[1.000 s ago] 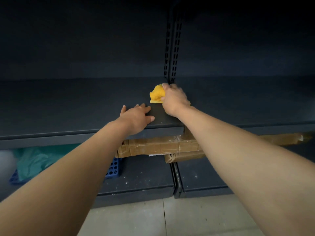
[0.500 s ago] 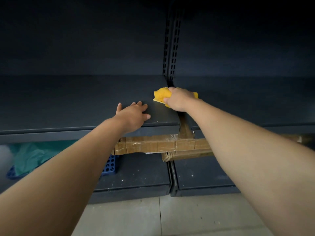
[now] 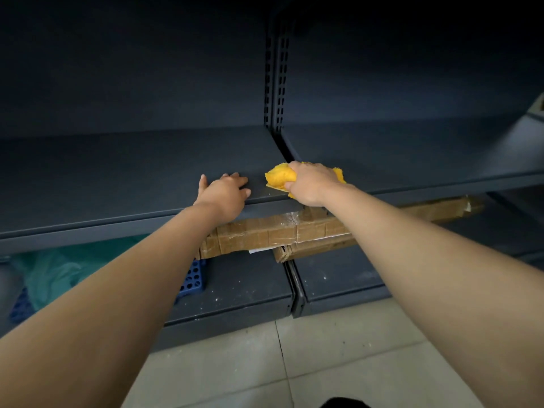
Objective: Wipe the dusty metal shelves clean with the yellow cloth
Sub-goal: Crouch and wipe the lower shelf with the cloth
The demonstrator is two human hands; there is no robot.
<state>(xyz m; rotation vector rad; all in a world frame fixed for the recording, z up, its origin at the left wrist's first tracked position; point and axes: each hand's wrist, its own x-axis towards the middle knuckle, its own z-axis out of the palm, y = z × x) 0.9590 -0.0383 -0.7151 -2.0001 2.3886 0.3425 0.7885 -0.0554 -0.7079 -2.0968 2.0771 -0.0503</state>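
The right hand [image 3: 309,184] gripped the yellow cloth [image 3: 278,179], bunched and fluffy, and pressed it on the shelf [image 3: 117,178], just right of the left hand [image 3: 225,195], which lay flat, fingers spread. The job looked partway done: the lower shelf [image 3: 241,290] under the hands had white specks.

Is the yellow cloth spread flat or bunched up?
Bunched: the yellow cloth bulges in a wad from the right hand gripping it.

No writing can be read anywhere. A white slip [image 3: 259,251] pokes out beneath the taped cardboard package [image 3: 265,234], too small to make out.
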